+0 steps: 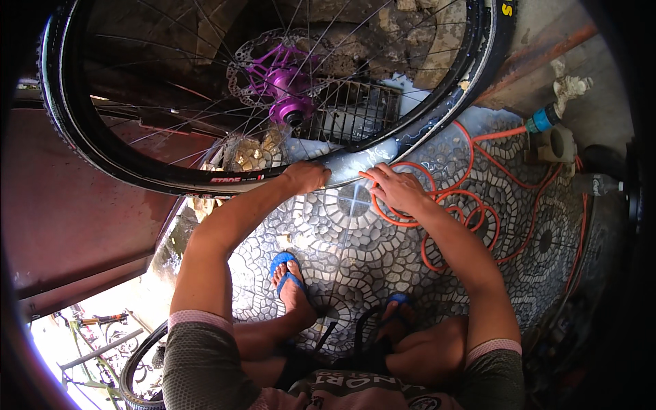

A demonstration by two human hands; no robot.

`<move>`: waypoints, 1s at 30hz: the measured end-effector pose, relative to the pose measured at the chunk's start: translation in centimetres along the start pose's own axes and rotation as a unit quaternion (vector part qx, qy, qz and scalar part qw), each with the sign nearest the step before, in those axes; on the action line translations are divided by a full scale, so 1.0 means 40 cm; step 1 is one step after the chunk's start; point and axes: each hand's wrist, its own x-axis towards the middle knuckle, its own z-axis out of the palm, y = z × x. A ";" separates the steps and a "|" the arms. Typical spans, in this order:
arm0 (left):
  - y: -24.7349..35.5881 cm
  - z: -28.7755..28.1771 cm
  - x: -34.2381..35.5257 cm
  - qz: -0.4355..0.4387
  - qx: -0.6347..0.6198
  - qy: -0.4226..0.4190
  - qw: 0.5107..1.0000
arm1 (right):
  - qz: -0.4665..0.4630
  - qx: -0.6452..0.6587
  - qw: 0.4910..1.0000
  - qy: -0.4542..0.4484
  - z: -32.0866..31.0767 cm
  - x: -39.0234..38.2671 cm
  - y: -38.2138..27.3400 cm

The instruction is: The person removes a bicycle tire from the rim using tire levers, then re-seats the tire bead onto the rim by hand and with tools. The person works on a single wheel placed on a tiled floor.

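Spilling across the right side, loops of orange hose are laid over the pebbled floor just beside the right hand, and the left is walled off by a red panel. Straight ahead the wheel is held, its oval stretched left to right, its purple axle end pointed back at the person; the near edge of the tire is clasped by the curled left hand, and the right's fingers are bunched there, whether pinching cannot be told. Below that edge, floor room is left down to the blue sandal.
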 end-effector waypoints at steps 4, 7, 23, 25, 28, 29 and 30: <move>-0.002 0.038 0.007 -0.020 0.024 -0.010 0.999 | -0.003 0.001 1.000 -0.008 -0.006 0.003 -0.002; 0.020 0.031 0.027 -0.018 0.080 -0.043 0.996 | 0.005 0.008 1.000 -0.008 -0.001 -0.005 0.009; 0.024 -0.080 0.011 -0.037 0.137 -0.236 0.961 | 0.027 -0.003 0.999 -0.046 -0.005 -0.005 0.012; 0.026 -0.071 0.004 -0.018 0.142 -0.175 0.974 | 0.015 0.036 0.999 -0.017 0.027 -0.008 0.049; -0.028 0.005 -0.054 0.040 0.125 -0.037 0.991 | -0.006 0.031 0.999 -0.013 0.026 0.014 0.017; -0.031 0.007 -0.058 0.075 0.115 0.023 0.990 | -0.002 0.013 1.000 -0.019 0.017 0.013 0.014; -0.033 0.005 -0.048 0.068 0.113 0.004 0.991 | 0.005 0.023 0.999 -0.025 0.017 0.016 0.017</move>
